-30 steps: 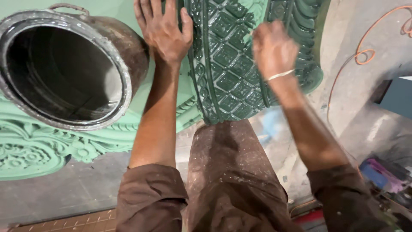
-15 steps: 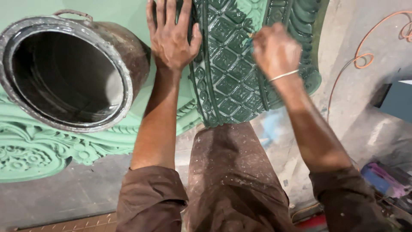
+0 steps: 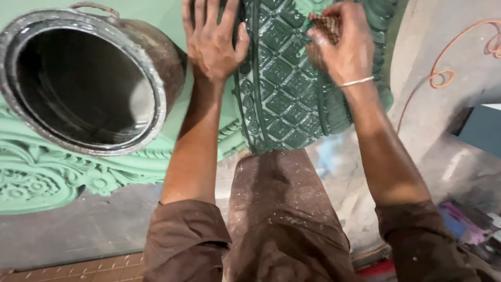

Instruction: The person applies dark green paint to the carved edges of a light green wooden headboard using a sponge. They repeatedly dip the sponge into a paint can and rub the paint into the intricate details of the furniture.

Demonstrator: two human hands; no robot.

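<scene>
The carved panel [image 3: 284, 89] looked wet and glossy with dark green paint over raised diamond relief. The pale green moulding [image 3: 47, 177] beside it was matt. The metal bucket [image 3: 88, 78] was dull, its rim paint-crusted. The trousers [image 3: 282, 219] were brown cloth, dusty and speckled.

I note both arms bare from hand to elbow. Brown sleeves, rolled at the elbows, carry pale dust specks. The right hand [image 3: 342, 44] wears a thin pale wrist bangle [image 3: 356, 81]; the left hand [image 3: 211, 42] wears nothing. Matching dust-flecked brown trousers [image 3: 282, 219] show below the hands.
</scene>
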